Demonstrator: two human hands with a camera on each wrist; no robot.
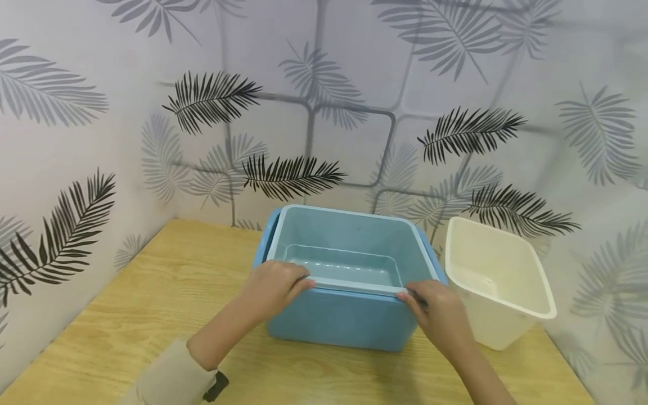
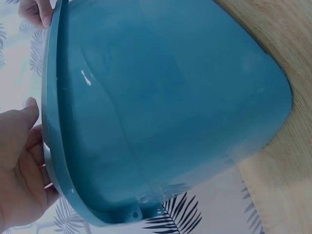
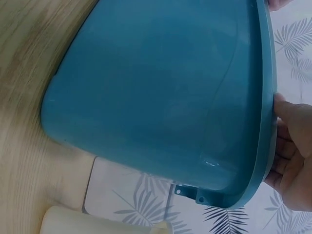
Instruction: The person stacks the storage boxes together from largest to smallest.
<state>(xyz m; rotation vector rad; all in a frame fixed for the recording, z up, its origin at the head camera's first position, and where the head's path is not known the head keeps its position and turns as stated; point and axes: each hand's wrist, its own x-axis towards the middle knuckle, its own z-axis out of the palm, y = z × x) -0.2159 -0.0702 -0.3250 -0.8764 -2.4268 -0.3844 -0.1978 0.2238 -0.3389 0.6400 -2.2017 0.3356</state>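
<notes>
A pale blue plastic bin [image 1: 349, 230] sits nested inside a deeper blue bin [image 1: 344, 320] on the wooden table. At the left of the front rim, my left hand [image 1: 275, 287] grips the edge, fingers over the inside and thumb in front. My right hand [image 1: 439, 312] pinches the same rim near its right corner. Both wrist views show the glossy outer wall of the blue bin [image 2: 161, 97] close up. There the left hand [image 2: 22, 170] and the right hand [image 3: 297, 151] have their fingers partly hidden behind the rim. The inner bin's floor shows nothing in it.
A cream bin [image 1: 498, 275] stands just right of the blue ones, slightly turned. Light wood table [image 1: 167, 292] extends left and in front. Behind is a wall [image 1: 349, 135] with a feather-leaf pattern, close to the bins. The left sleeve [image 1: 172, 377] is beige.
</notes>
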